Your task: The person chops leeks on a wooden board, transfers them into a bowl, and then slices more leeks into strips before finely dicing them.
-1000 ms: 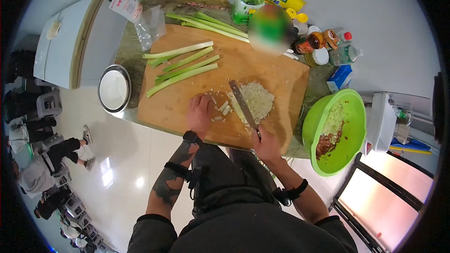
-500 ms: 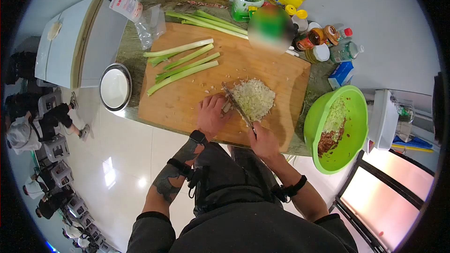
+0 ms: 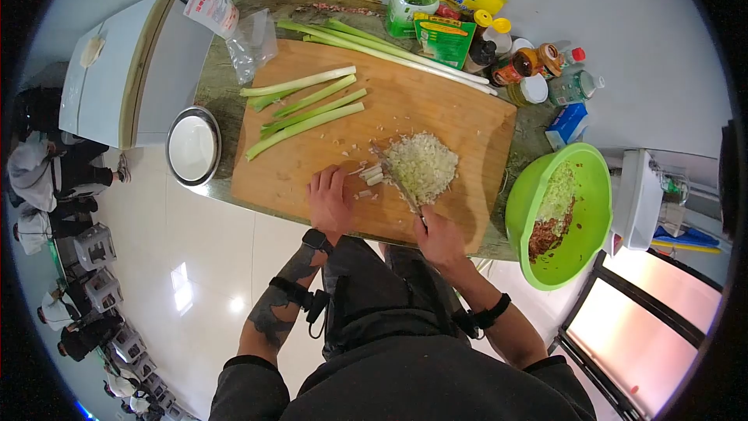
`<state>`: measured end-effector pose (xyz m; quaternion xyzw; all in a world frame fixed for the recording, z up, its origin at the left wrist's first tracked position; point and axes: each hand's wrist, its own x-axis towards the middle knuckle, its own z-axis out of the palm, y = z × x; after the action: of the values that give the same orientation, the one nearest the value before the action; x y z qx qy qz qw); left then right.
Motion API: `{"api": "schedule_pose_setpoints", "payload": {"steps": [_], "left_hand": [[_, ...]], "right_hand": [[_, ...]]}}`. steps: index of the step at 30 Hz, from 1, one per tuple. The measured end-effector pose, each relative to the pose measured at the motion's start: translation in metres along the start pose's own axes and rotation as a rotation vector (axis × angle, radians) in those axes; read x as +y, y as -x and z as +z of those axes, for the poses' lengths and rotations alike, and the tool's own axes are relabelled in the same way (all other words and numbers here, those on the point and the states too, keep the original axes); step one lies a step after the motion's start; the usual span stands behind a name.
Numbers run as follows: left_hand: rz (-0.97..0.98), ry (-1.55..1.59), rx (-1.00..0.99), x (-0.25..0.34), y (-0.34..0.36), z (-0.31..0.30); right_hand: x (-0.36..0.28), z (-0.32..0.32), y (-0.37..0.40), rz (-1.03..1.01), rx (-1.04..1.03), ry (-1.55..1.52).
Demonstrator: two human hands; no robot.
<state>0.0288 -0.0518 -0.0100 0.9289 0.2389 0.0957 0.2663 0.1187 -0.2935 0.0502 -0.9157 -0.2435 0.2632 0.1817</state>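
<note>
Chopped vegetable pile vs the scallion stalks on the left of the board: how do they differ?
Cut: the chopped vegetable pile is fine bits; the scallion stalks are long pieces.
Layout: the pile is one loose heap; the stalks lie roughly side by side.
Colour: the pile is pale; the stalks show stronger green.
Neighbours: the knife is at the pile's edge, away from the stalks.
Shared: both rest on the cutting board.

Bright indoor light, white glare on the floor point(image 3: 214, 242), curved wide-angle distortion, black corners
</note>
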Motion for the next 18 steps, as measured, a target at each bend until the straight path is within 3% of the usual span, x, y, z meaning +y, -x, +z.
{"api": "schedule_pose_setpoints", "payload": {"steps": [9,12,15,18], "left_hand": [[0.132,0.133,-0.100,-0.011,-0.019,0.014],[0.188,0.066,-0.041,0.000,-0.024,0.004],[0.394,0.118,-0.063,0.008,-0.031,-0.001],[0.437,0.139,-0.169,0.001,-0.032,0.012]], "right_hand": [[-0.010,0.004,0.002,0.014,-0.057,-0.013],[-0.011,0.005,0.003,0.006,0.006,-0.061],[-0.008,0.010,0.003,-0.001,-0.005,-0.074],[-0.006,0.013,0.003,-0.013,-0.029,-0.072]]}}
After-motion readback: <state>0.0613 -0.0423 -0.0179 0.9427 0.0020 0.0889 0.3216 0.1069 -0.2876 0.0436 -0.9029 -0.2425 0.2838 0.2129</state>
